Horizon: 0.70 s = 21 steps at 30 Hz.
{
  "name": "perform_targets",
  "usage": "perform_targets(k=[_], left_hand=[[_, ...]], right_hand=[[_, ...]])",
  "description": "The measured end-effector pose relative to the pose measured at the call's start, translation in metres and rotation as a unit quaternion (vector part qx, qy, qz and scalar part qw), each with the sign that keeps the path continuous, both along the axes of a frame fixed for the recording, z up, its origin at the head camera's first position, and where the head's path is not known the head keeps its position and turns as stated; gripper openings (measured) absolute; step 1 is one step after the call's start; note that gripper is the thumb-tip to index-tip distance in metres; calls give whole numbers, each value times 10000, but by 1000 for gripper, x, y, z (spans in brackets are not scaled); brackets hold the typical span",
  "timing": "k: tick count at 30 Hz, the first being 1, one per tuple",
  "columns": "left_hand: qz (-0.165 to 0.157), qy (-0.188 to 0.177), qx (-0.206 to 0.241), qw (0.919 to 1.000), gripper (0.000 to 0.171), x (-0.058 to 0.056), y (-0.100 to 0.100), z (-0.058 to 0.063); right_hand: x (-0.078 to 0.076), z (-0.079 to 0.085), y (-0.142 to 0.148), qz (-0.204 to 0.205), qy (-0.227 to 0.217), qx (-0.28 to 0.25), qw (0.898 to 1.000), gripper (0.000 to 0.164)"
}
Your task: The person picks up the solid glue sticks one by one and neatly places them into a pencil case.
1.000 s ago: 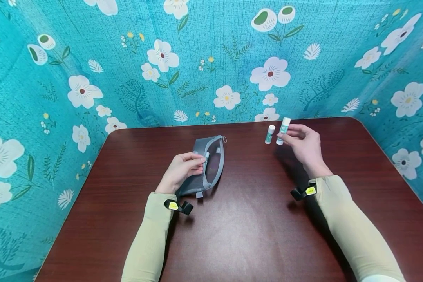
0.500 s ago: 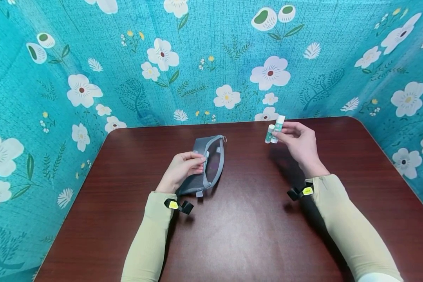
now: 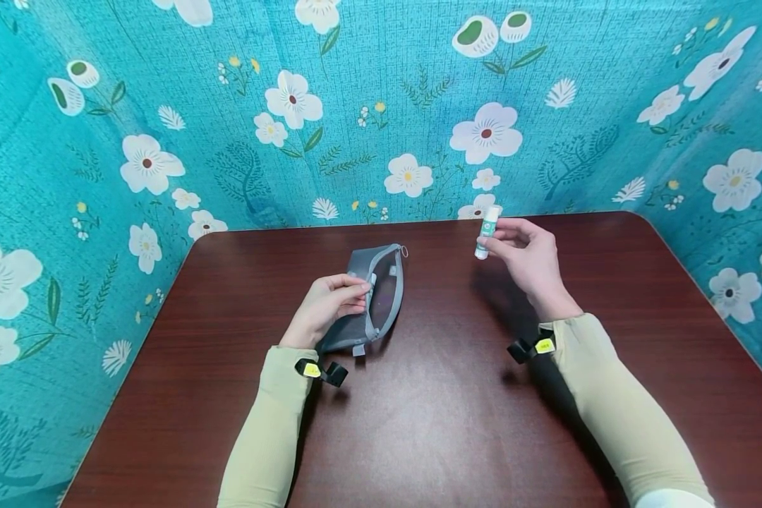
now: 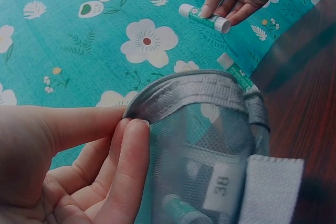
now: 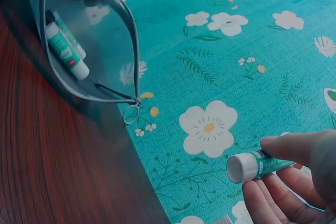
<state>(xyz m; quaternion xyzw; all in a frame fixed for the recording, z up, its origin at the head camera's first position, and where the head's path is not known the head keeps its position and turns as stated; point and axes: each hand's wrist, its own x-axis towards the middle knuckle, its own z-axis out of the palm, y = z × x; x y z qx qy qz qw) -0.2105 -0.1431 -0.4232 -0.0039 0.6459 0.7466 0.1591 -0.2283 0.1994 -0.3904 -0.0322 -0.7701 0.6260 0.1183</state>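
Note:
In the head view my left hand [image 3: 330, 307] pinches the near-left rim of a grey mesh zipper pouch [image 3: 349, 335], whose mouth gapes open to the right. Through that mouth, in the right wrist view, a green-and-white glue stick [image 5: 67, 51] lies beside another slim stick. My right hand [image 3: 533, 261] holds a second glue stick [image 3: 488, 224] between thumb and fingers, tilted, above the far right part of the table. Another glue stick [image 4: 236, 71] stands upright beyond the pouch in the left wrist view; the held one hides it in the head view.
The dark red-brown table [image 3: 432, 416] has its far edge against a turquoise floral cloth [image 3: 355, 141]. A zipper ring [image 5: 130, 114] hangs at the pouch's far end. Black camera mounts [image 3: 322, 372] sit on both wrists.
My right hand has moved left with the glue stick, which now overlaps the standing one in the head view. The left hand and pouch have stayed put.

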Motion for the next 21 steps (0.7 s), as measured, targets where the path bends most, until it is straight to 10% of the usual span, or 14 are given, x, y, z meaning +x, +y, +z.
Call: perform_targets(k=[21], left_hand=[[21, -33, -110, 9999, 15, 0, 0, 0]], right_hand=[[1, -2, -22, 265, -64, -101, 9996, 44]])
